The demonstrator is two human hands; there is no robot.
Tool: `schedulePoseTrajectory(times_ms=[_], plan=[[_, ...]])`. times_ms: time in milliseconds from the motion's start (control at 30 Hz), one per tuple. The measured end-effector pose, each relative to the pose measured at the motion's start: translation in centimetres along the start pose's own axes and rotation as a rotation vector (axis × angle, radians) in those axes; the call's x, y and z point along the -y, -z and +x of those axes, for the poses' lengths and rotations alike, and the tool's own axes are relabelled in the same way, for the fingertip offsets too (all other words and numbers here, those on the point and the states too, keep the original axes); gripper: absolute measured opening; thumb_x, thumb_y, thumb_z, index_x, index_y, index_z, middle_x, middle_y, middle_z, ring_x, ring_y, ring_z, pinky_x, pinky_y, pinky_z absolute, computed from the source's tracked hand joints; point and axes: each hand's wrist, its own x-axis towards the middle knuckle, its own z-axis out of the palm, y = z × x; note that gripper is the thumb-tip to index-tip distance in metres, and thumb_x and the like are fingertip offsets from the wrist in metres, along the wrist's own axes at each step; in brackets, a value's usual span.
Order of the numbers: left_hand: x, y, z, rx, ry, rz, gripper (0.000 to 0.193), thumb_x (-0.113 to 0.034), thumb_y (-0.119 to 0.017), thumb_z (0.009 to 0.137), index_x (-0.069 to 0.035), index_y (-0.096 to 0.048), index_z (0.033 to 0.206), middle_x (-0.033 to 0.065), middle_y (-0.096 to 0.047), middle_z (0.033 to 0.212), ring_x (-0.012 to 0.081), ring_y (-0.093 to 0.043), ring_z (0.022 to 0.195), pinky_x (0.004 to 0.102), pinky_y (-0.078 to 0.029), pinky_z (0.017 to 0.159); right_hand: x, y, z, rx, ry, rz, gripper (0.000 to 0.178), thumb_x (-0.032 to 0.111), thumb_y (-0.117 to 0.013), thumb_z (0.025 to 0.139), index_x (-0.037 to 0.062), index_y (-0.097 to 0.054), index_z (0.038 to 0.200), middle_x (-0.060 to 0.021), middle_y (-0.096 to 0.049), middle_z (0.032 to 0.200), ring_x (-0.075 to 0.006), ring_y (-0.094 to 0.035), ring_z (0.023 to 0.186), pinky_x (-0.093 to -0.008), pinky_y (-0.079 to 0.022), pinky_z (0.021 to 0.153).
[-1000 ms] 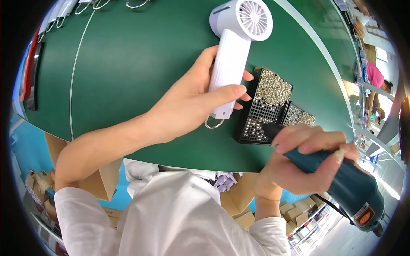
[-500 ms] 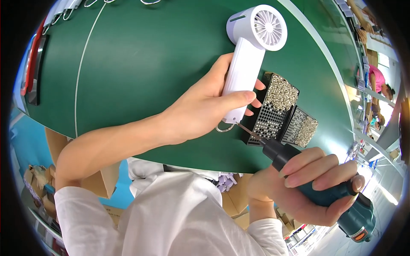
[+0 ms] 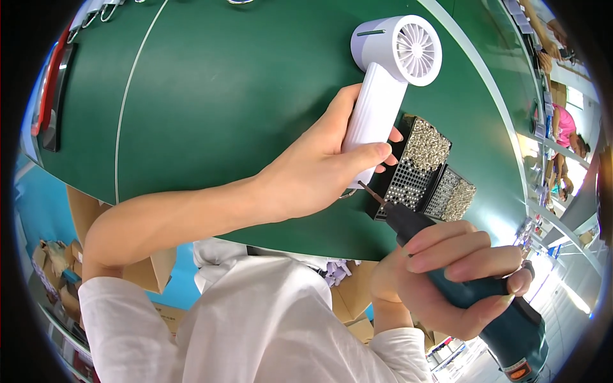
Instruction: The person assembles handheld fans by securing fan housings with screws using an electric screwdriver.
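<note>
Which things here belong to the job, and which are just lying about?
In use:
white handheld fan (left hand)
green power screwdriver (right hand)
screw trays alongside, probably

Apparently lying about:
red object, far left
black strip beside it
cardboard boxes below table

Open tabletop (image 3: 211, 108) left of fan (image 3: 377, 112), beyond left forearm (image 3: 191, 220); screw trays (image 3: 414, 179), power screwdriver (image 3: 458, 290) blocking lower right

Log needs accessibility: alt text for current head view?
The person's right hand holds a dark green power screwdriver, its bit at the lower end of a white handheld fan gripped in the left hand. Two black trays holding small metal parts sit right of it on a green table.
</note>
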Motion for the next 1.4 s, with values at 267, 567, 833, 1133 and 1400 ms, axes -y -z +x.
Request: schedulePoseTrajectory(times_ms=[267,567,833,1133,1400], plan=[[0.2,0.0,0.1,0.001,-0.038,-0.009,0.054,-0.012,-0.051,0.094,-0.004,-0.020,0.139,0.0103,-0.052,0.117,0.0171,-0.058,0.100,0.0318,-0.047,0.086,0.0,-0.1,-0.8,0.055,0.082,-0.020,0.027,0.024,-0.046,0.091,0.0015,-0.042,0.105,-0.0086,-0.042,0.066,-0.0190,-0.038,0.033,-0.0329,-0.038,0.031],[-0.2,0.1,0.2,0.011,0.001,0.023,0.054,-0.012,-0.050,0.095,-0.004,-0.020,0.139,0.0098,-0.052,0.116,0.0166,-0.058,0.099,0.0312,-0.048,0.084,-0.5,0.3,-0.6,0.077,0.080,0.020,0.028,0.025,-0.047,0.090,0.0014,-0.040,0.104,-0.0098,-0.043,0.065,-0.0202,-0.041,0.034,-0.0333,-0.039,0.031],[-0.3,0.0,0.3,-0.018,-0.012,0.029,0.052,-0.012,-0.051,0.095,-0.004,-0.023,0.137,0.0113,-0.053,0.116,0.0183,-0.059,0.098,0.0324,-0.051,0.082,0.9,0.3,-0.5,0.095,0.219,0.096,0.029,0.027,-0.052,0.090,0.0018,-0.046,0.103,-0.0036,-0.045,0.067,-0.0136,-0.043,0.037,-0.0269,-0.040,0.036],[-2.3,0.3,-3.2,-0.170,-0.276,0.891,0.055,0.000,-0.056,0.086,-0.001,-0.033,0.136,0.0145,-0.055,0.110,0.0233,-0.056,0.094,0.0321,-0.045,0.082,1.2,6.0,1.1,-0.204,-0.068,-0.134,0.020,0.020,-0.038,0.095,0.0090,-0.041,0.111,-0.0099,-0.043,0.063,-0.0225,-0.042,0.034,-0.0386,-0.043,0.031],[-1.2,0.9,-6.9,-0.270,-0.443,1.478,0.067,0.004,-0.067,0.067,-0.007,-0.047,0.131,0.0134,-0.052,0.096,0.0302,-0.053,0.077,0.0375,-0.047,0.063,0.5,6.7,0.8,-0.192,-0.166,-0.207,0.015,0.020,-0.041,0.095,0.0106,-0.038,0.107,-0.0101,-0.043,0.061,-0.0228,-0.044,0.035,-0.0386,-0.045,0.033]])
